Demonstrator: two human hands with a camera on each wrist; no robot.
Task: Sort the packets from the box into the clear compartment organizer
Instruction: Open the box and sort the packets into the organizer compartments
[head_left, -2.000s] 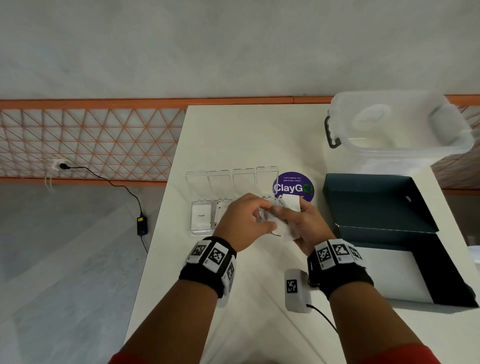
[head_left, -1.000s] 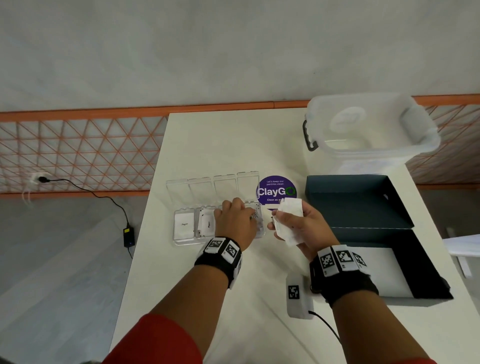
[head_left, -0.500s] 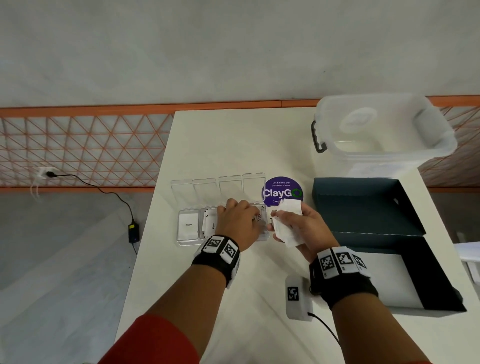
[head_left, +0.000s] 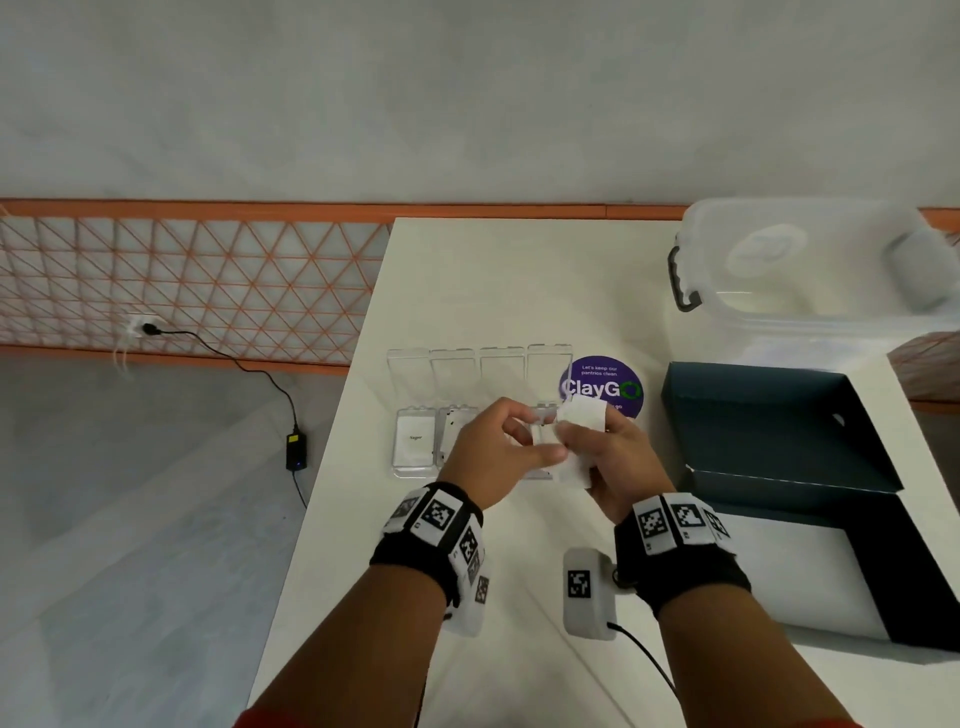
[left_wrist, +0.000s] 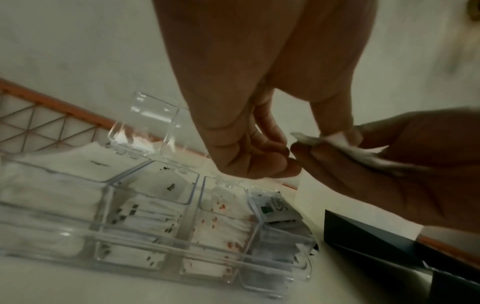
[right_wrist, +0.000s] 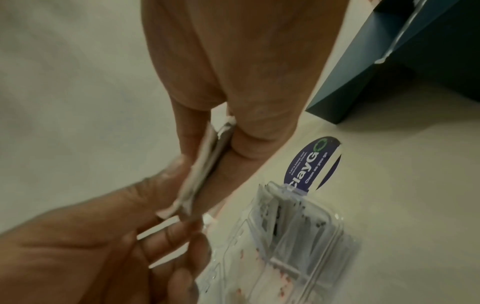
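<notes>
Right now, the right hand grips a thin stack of paper packets just above the clear organizer. Left hand pinches its near edge. Light, floppy, probably slippery; best held flat by the edges.

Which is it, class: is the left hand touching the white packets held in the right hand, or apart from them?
Touching. In the left wrist view the left hand pinches a corner of the white packets lying on the right hand.

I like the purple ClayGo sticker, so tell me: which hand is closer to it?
Right. The right hand, gripping a stack of white packets, sits just below the purple ClayGo sticker, and the packets overlap its lower edge. The left hand is further left, over the clear organizer.
</notes>
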